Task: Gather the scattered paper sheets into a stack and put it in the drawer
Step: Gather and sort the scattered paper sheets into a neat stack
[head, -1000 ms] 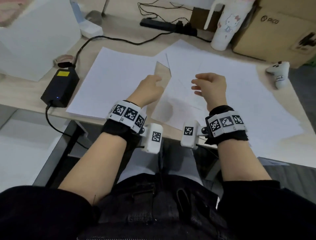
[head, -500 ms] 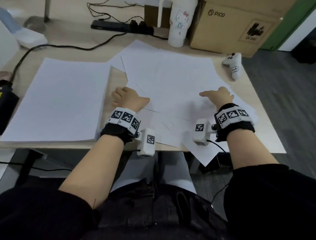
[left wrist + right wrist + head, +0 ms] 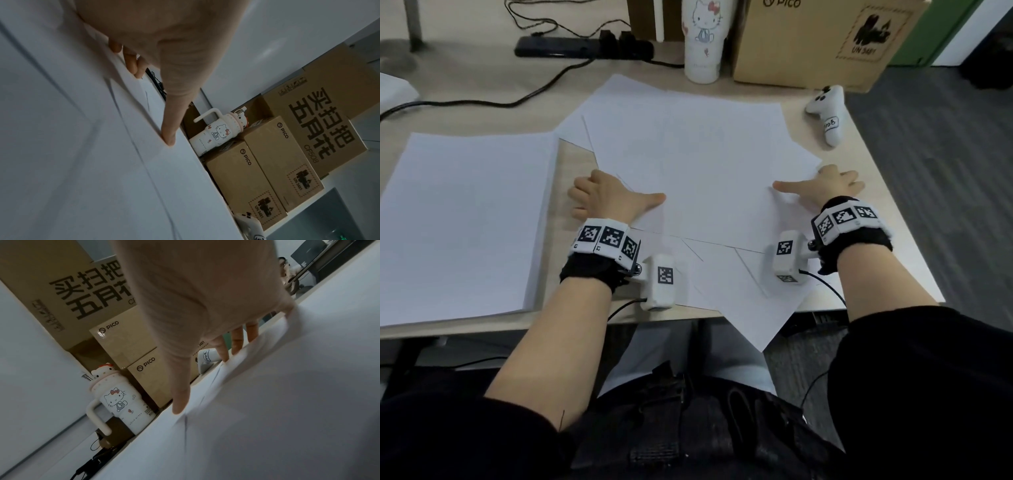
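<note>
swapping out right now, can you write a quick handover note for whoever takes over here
Left hand: at the left edge of the overlapping sheets, thumb flat on top, fingers curled at the edge; whether they are under it is unclear.
Right hand: at the right edge of the same pile, thumb on top, fingers straight at the lifted edge.
Papers: the pile is fanned out mid-desk, one corner hanging over the near desk edge. A separate sheet lies flat to the left, untouched.
Done: both hands are placed at the pile.
Left: square the pile, add the left sheet, put the stack in the drawer, which is not in view.
</note>
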